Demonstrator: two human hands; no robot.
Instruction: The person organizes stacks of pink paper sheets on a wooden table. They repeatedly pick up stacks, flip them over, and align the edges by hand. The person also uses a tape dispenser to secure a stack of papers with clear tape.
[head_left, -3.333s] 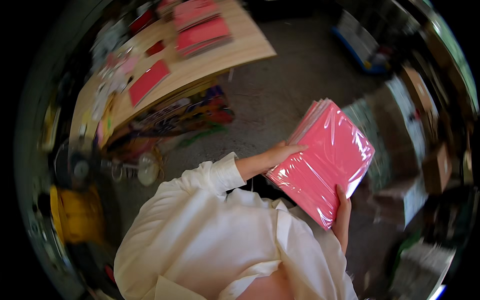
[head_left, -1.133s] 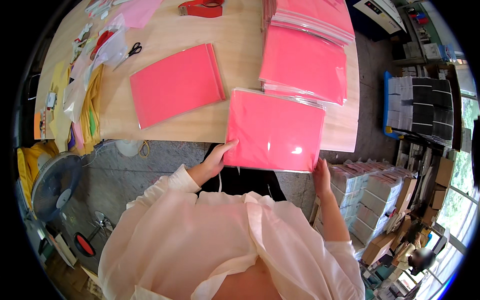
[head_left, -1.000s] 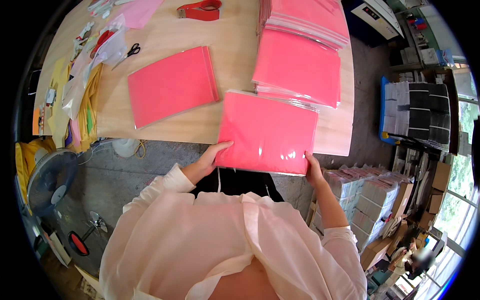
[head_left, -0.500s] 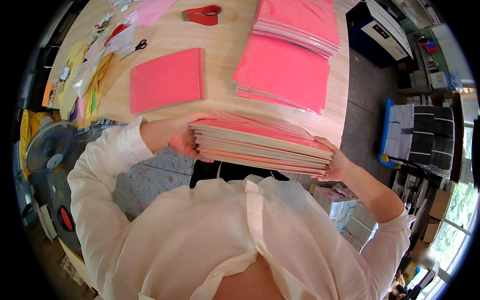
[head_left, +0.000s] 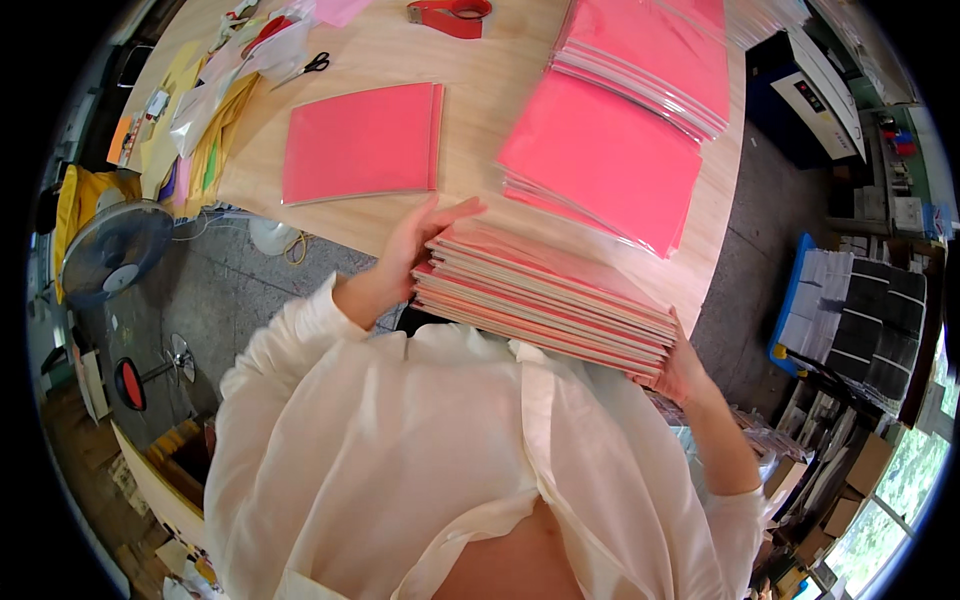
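A thick stack of pink sheets in clear sleeves [head_left: 550,295] is tilted at the table's near edge, close to my body, its layered edges facing me. At the stack's left end my left hand [head_left: 405,255] is open, with its palm side against the edges and its fingers stretched out over the top corner. My right hand [head_left: 682,365] grips the right end, its lower fingers partly hidden. Just beyond the stack lies a pile of pink sleeved sheets [head_left: 605,150], and a smaller pink pile [head_left: 360,140] lies to the left.
A taller pink stack [head_left: 650,50] stands at the far right of the wooden table [head_left: 470,120]. Red tape dispenser [head_left: 452,15], black scissors [head_left: 315,64] and yellow envelopes [head_left: 225,120] lie farther back. A fan [head_left: 118,255] stands left; a blue crate [head_left: 790,310] stands right.
My left hand has loosened from its grip on the stack's left end, and its fingers now stretch out. The stack has tilted and come nearer my body. The view has shifted.
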